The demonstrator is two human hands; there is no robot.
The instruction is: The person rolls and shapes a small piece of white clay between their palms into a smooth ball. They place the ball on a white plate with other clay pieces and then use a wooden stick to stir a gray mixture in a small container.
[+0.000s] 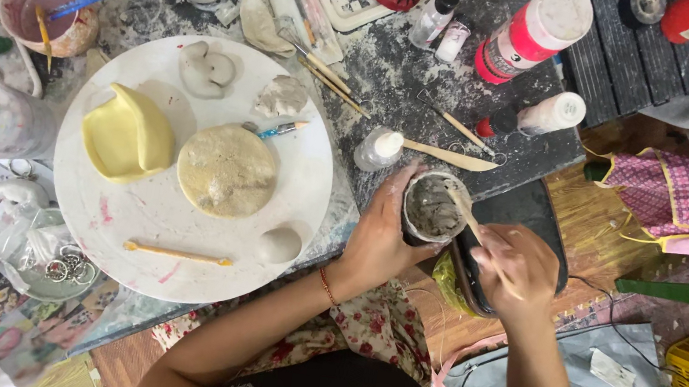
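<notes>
Two hands at counter (431, 72) edge: left hand (376, 238) wrapped around small cup (434, 207) of grey paste; right hand (516, 274) just right of it, gripping wooden stick (467, 219), slanted up-left, tip in cup.

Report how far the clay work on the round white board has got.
Done: a yellow shaped piece, a flat clay disc and a small clay ball lie on the round white board. In hand: the left hand holds a small cup of grey slip; the right hand stirs it with a wooden stick. Left: the pieces lie separate, unjoined.
</notes>
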